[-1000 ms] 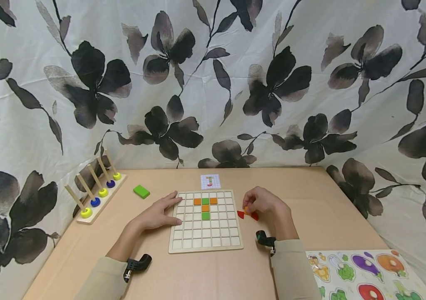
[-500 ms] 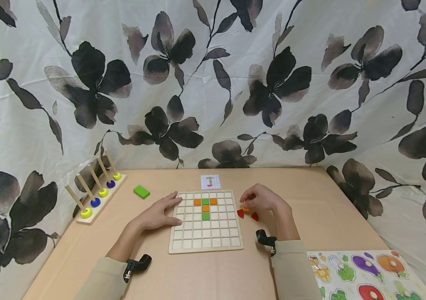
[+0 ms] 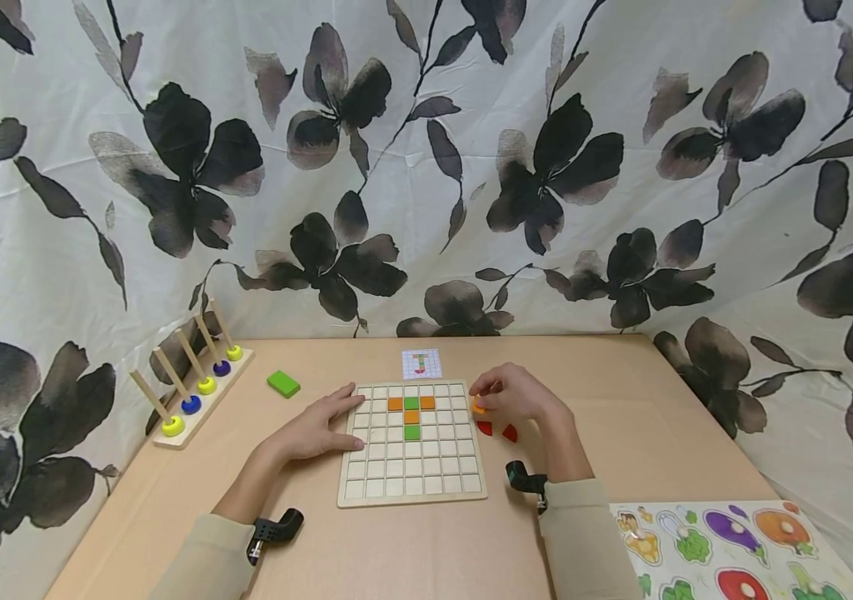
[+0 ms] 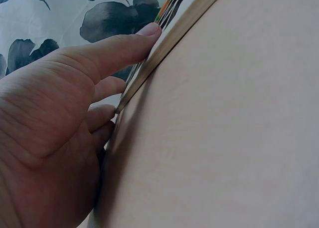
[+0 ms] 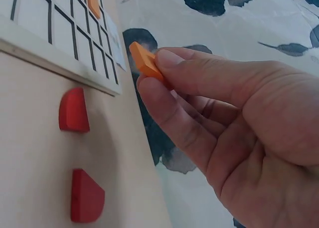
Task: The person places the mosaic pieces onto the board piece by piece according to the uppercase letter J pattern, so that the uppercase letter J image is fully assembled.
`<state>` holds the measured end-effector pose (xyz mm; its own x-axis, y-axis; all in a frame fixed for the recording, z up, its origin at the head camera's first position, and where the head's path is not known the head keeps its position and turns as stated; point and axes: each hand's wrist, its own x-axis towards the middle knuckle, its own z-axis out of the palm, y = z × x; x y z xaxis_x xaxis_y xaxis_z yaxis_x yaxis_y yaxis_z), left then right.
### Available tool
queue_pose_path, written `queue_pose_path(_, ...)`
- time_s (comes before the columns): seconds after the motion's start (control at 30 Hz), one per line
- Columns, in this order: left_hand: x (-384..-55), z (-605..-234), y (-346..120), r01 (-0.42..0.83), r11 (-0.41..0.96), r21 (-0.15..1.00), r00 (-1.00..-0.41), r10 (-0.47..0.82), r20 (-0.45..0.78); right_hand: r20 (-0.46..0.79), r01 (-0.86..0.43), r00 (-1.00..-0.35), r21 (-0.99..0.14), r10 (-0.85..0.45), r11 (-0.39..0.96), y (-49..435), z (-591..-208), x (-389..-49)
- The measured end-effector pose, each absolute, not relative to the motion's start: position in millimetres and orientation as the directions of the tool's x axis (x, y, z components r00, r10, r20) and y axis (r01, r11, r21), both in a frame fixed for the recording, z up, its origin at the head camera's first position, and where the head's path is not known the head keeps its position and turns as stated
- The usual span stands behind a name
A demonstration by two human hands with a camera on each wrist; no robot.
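Note:
My right hand (image 3: 522, 393) pinches a small orange tile (image 5: 143, 60) between thumb and forefinger, held just off the right edge of the pale gridded wooden board (image 3: 385, 485). Two red pieces, each with one rounded side, lie on the table below that hand: one red piece (image 5: 75, 111) closer to the board, the other red piece (image 5: 87, 195) farther off. My left hand (image 3: 319, 427) rests at the board's left edge, fingers extended and thumb (image 4: 149, 31) on the rim. Several orange and green tiles (image 3: 411, 416) sit in the board's upper middle squares.
Behind the board lies a small card (image 3: 421, 363) printed with a coloured figure on a grid. A green block (image 3: 284, 383) lies left of it. A peg stand (image 3: 194, 421) with yellow and blue rings is at far left, a vegetable picture sheet (image 3: 696, 575) at front right.
My right hand has lifted the orange tile from beside the red pieces and carried it left and away from me, up to the board's edge. My left hand has stayed put.

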<state>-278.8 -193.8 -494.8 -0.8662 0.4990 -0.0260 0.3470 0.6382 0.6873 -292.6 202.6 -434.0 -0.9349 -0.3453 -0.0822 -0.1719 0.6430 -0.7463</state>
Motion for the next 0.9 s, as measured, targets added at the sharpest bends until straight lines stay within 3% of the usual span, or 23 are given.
queue_pose_path(0.43,-279.7,-495.5,-194.0,0.338,0.628,0.701,-0.867,0.497,-0.027,-0.041,-0.213,-0.933,-0.736,-0.357,0.642,178.0,-433.3,-289.4)
queue_pose_path(0.9,-278.6,-494.1,-193.9,0.345,0.631,0.695,-0.866,0.5,-0.024,0.002,-0.36,-0.852,-0.728,-0.524,0.583,158.6,-435.3,-290.2)
